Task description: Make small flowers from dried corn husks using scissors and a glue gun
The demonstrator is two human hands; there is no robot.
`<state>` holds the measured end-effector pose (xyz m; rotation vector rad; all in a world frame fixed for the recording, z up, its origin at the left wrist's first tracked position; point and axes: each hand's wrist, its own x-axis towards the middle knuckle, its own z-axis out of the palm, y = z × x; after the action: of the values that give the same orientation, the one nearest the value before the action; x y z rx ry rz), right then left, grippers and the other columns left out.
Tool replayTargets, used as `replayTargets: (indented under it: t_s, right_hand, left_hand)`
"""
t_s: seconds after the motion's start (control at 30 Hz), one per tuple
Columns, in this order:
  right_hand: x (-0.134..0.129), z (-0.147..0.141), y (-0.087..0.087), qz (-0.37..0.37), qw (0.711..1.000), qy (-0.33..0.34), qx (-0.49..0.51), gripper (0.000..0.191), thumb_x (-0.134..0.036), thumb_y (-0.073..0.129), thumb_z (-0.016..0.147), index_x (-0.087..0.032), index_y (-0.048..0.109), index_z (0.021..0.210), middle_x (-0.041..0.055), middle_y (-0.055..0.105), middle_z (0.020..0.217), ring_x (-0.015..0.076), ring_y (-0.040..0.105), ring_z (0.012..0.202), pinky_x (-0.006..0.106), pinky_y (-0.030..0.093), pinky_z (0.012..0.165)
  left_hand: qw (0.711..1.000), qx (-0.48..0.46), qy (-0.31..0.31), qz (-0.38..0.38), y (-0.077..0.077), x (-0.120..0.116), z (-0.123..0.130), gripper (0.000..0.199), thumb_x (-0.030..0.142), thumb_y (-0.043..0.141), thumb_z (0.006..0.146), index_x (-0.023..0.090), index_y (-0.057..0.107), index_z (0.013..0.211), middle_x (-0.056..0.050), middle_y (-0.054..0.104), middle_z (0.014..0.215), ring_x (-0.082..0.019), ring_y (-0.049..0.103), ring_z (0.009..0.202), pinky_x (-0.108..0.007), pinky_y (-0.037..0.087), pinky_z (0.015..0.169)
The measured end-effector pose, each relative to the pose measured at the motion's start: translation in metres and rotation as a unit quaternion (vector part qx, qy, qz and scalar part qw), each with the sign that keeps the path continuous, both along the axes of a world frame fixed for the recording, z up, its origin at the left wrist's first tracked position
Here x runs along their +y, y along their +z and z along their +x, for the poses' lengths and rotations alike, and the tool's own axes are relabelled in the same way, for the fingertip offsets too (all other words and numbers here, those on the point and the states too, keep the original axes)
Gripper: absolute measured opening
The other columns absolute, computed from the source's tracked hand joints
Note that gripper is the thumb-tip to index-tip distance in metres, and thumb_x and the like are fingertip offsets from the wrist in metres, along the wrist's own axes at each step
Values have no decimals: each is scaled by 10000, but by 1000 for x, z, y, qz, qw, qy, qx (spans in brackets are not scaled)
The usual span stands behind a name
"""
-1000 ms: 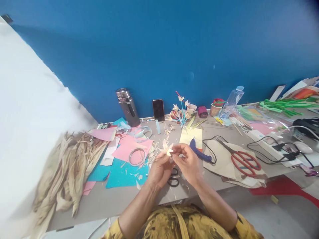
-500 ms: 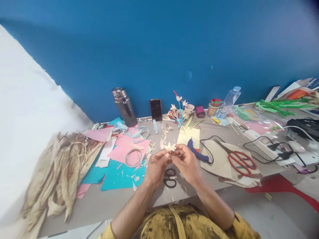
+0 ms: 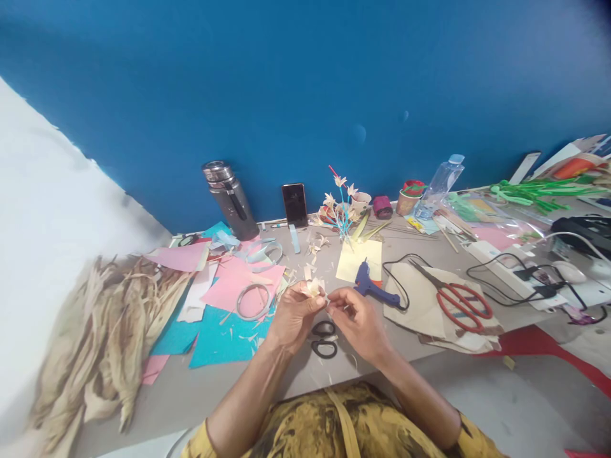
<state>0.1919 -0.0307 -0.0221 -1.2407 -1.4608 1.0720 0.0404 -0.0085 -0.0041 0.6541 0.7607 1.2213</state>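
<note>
Between the fingers of my left hand (image 3: 294, 316) is a small cream-coloured flower (image 3: 314, 288) with pointed petals, like dried husk. Close beside it, my right hand (image 3: 357, 318) has thumb and forefinger pinched together near the flower's base; what they hold, if anything, is too small to make out. Under and between my wrists lie black-handled scissors (image 3: 324, 348). A blue glue gun (image 3: 375, 287) rests just beyond my right hand, partly on a yellow sheet (image 3: 351, 257). Similar pale flowers on blue stems (image 3: 342, 216) stand farther back.
Dried husks (image 3: 105, 343) hang over the left table edge. Coloured paper (image 3: 224, 343) and a tape ring (image 3: 252, 301) lie left of my hands. A flask (image 3: 233, 203) and a phone (image 3: 294, 205) stand by the wall. Red-handled scissors (image 3: 464, 306) and a power strip (image 3: 515, 280) lie right.
The flower has tilted and drawn in towards my left hand, its petals less spread to view. My right fingers have come off the petals and moved slightly lower. The view has shifted a little.
</note>
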Motion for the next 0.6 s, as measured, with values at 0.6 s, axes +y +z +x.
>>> replayTargets:
  t_s: [0.6]
  right_hand:
    - [-5,-20,15,-1,990,-53,129,322,-250,733,764,-217,594,1052,29,725,892,159,652,742,264,514,649]
  left_hand:
    - [991,104,4,85,2,-16,-12,125,242,882,648,184,820,740,-124,637,1326,-324,604,1160,-400,532,911]
